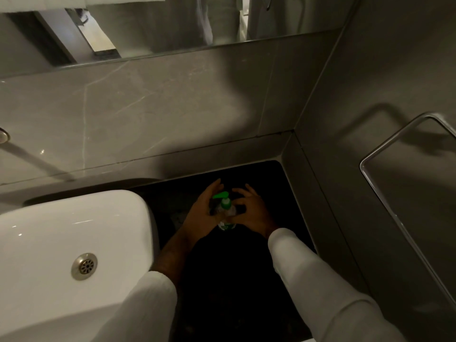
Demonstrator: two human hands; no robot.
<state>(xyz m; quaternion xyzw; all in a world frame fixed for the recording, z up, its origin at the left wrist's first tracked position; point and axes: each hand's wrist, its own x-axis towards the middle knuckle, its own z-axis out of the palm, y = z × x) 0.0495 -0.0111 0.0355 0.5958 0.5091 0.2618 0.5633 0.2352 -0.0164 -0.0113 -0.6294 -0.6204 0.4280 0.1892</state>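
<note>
A clear pump bottle (pixel 225 210) with a green pump head and a green label stands upright on the black countertop (pixel 237 280), to the right of the white basin. My left hand (pixel 201 213) cups the bottle from the left, fingers extended along its far side. My right hand (pixel 249 213) holds it from the right, with fingers curled near the bottle's neck. The hands hide most of the bottle's body; only the pump head and part of the base show.
A white basin (pixel 61 243) with a metal drain (pixel 84 266) fills the left. Grey tiled walls close the back and right. A chrome towel rail (pixel 375 154) juts from the right wall. A mirror (pixel 148 25) hangs above the back wall.
</note>
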